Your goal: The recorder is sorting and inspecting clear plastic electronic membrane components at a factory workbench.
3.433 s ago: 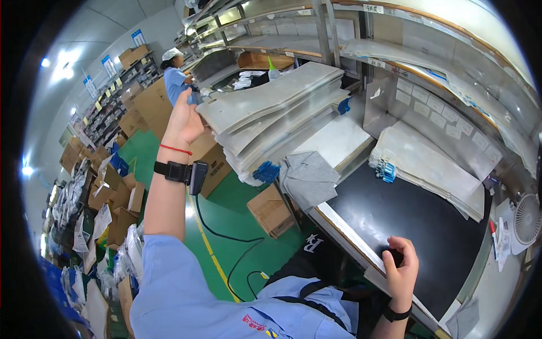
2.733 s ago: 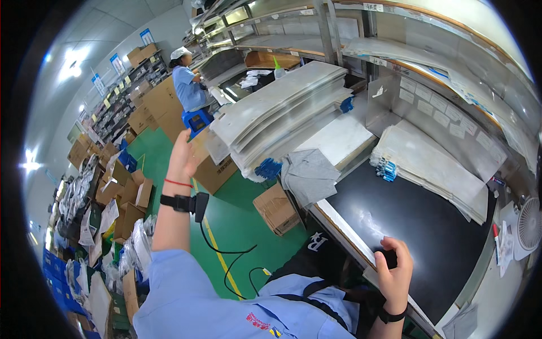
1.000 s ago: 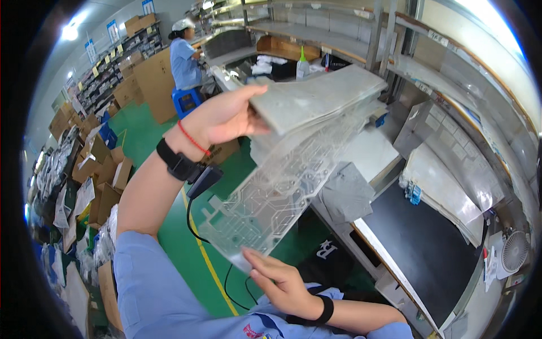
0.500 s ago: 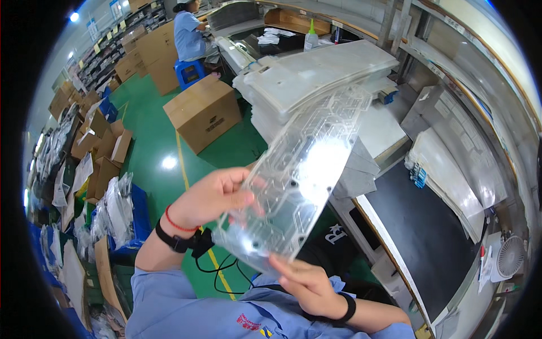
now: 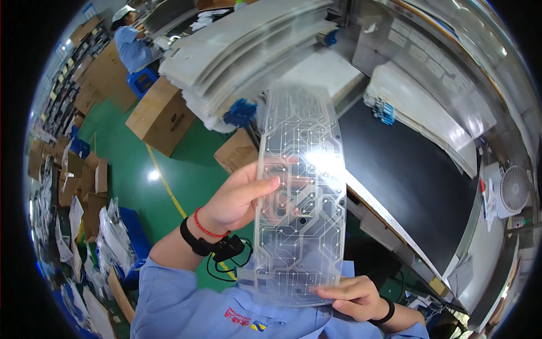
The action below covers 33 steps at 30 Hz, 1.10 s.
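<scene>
A long, clear flexible circuit sheet (image 5: 302, 220) with silvery printed traces is held up in front of me, its far end leaning toward the worktable. My left hand (image 5: 240, 195) grips its left edge, thumb on top and fingers showing through from behind. At the near right corner, my right hand (image 5: 355, 296) pinches the sheet between thumb and fingers. Bright glare covers part of the sheet's right side. A black band and a red cord circle my left wrist; another black band is on the right.
Beyond the sheet stands a tall stack of pale sheets (image 5: 237, 45) with a blue clip (image 5: 240, 112). A black mat (image 5: 412, 175) covers the worktable, with more clipped sheets (image 5: 423, 113) and a small fan (image 5: 514, 189). Cartons (image 5: 161, 116) stand left; a co-worker (image 5: 132, 42) sits behind.
The circuit sheet has swung from a rightward slant to nearly straight ahead. My view has turned right, so the stack and cartons appear farther left. Both hands keep their hold.
</scene>
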{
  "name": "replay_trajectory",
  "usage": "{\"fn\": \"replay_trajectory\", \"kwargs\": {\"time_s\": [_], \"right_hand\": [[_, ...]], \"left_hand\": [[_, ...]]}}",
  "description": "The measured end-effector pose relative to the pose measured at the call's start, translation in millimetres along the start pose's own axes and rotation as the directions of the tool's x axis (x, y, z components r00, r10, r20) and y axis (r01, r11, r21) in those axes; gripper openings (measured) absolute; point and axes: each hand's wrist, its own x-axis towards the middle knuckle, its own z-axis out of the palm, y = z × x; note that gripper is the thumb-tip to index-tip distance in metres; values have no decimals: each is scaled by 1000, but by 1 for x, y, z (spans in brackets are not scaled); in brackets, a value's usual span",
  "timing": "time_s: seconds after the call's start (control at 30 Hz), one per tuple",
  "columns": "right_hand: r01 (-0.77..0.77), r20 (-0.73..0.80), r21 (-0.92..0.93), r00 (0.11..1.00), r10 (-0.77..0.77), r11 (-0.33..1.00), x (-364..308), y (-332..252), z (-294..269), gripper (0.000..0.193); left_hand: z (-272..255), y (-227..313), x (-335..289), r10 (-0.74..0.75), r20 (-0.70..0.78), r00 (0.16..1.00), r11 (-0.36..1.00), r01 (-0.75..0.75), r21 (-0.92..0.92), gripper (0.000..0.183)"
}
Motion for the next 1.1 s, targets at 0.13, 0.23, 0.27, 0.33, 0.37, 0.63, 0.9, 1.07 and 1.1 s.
{"fn": "replay_trajectory", "kwargs": {"time_s": [0.13,0.23,0.27,0.33,0.37,0.63,0.9,1.07,1.1], "right_hand": [[49,-58,21,997,-47,999,-15,1,-2,28],[124,-3,-16,992,-124,992,-23,7,-12,40],[130,-15,-25,991,-130,991,-24,9,-14,40],[272,-230,-14,936,-268,962,-23,10,-19,60],[259,-368,96,906,-207,961,-20,5,-24,70],[246,-716,151,695,-65,957,8,-71,-92,32],[623,-918,69,346,-195,779,33,-97,-170,14],[538,-937,176,348,-27,825,37,-51,-139,18],[509,-942,178,335,-3,842,36,-44,-128,21]], "left_hand": [[13,-6,15,-38,19,999,999,37,27,49],[27,-2,27,-53,56,997,997,50,54,49],[31,1,31,-57,72,996,997,52,59,49],[37,7,40,-112,154,982,982,86,168,44],[43,9,46,-114,172,979,981,84,173,44],[64,-9,88,-267,494,828,910,48,413,66],[35,-2,103,25,326,945,981,-86,175,77],[26,-5,106,30,172,985,977,-65,205,57],[21,-6,106,31,167,986,977,-65,202,57]]}}
